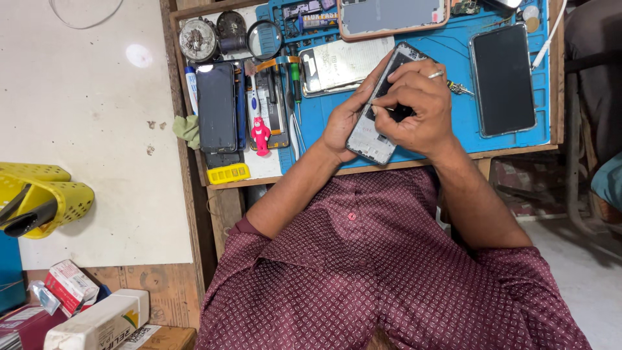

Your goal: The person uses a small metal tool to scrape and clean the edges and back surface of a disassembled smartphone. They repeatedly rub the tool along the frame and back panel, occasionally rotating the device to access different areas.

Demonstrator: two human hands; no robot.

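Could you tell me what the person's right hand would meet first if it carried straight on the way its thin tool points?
The right hand aims its thin metal tool at the opened grey phone in the left hand. It would meet that phone's exposed inside first, probably almost at once, though depth is unclear.

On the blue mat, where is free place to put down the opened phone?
Bare blue mat lies between the right hand and the black phone. The left strip around the dark phone, red figure and screwdriver is crowded.

wooden workbench (pixel 194 194), blue mat (pixel 453 48), pale wall (pixel 84 129), grey floor (pixel 583 279)
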